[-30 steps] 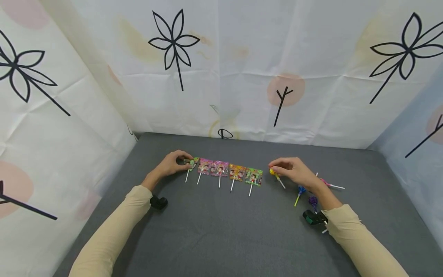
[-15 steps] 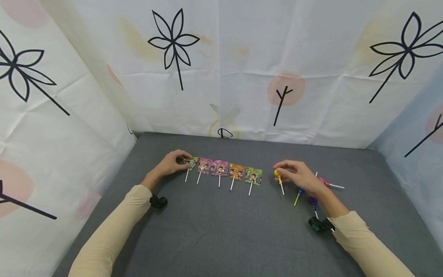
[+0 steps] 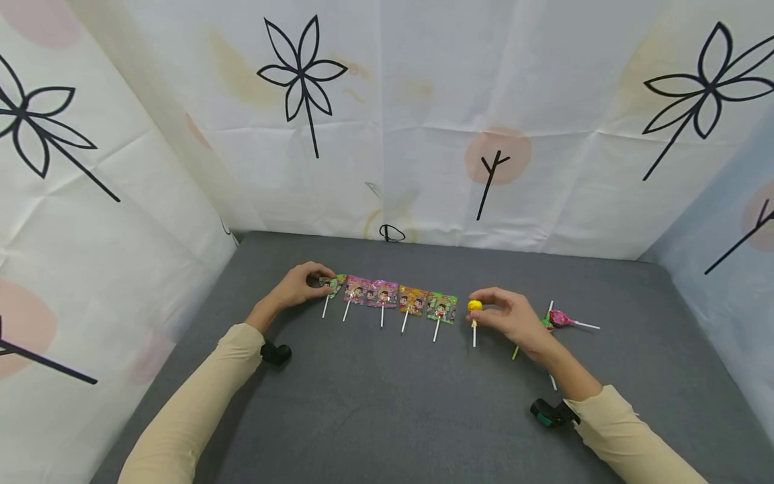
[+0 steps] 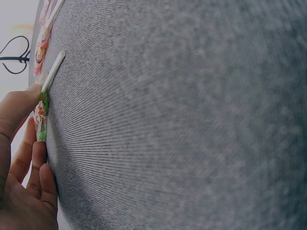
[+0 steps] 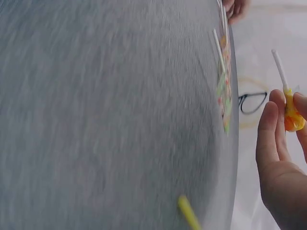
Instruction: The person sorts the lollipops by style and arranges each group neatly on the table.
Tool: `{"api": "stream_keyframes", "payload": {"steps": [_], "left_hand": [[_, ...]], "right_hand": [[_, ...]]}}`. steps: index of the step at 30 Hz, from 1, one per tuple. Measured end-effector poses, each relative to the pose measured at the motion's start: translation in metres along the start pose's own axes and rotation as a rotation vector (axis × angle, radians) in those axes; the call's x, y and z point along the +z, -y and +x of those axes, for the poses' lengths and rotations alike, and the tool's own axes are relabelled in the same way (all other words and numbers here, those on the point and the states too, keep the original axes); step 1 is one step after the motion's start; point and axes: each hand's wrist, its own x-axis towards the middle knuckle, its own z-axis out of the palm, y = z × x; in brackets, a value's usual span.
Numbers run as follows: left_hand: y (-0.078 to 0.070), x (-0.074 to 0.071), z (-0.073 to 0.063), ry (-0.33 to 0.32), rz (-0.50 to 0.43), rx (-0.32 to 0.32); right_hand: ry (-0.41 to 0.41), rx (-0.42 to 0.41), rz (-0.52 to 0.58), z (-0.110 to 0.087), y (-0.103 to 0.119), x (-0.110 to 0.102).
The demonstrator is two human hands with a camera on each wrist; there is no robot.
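Observation:
In the head view, my left hand (image 3: 297, 285) is at the left end of a row of flat lollipops. Its thumb and fingers hold the green-wrapped flat lollipop (image 3: 337, 285) by its edges; the left wrist view shows the white stick (image 4: 53, 71) pointing away from the palm. Just right of the row, my right hand (image 3: 515, 321) pinches a round yellow lollipop (image 3: 474, 306) below its head, stick down. The right wrist view has this yellow lollipop (image 5: 292, 115) between thumb and fingers, raised off the table.
Between the hands lie pink flat lollipops (image 3: 382, 294), an orange one (image 3: 414, 300) and another green one (image 3: 442, 307), sticks toward me. Beyond the right hand are a pink round lollipop (image 3: 560, 318) and a green one (image 3: 547, 323). The right forearm partly hides other sticks. A patterned cloth stands behind the grey table (image 3: 375, 403).
My right hand has raised the yellow lollipop, turning it from slanted to upright; it went slightly right, then back left toward the row. The left hand stays put.

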Motion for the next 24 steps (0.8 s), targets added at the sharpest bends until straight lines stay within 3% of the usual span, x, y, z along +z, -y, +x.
{"api": "stream_keyframes", "payload": {"steps": [9,24], "left_hand": [[0.0,0.0,-0.001,-0.005,0.0,0.003],[0.003,0.0,0.0,-0.005,0.001,0.014]], "right_hand": [[0.016,0.002,-0.059,0.016,0.005,0.035],[0.11,-0.045,-0.02,0.045,0.01,0.097]]}}
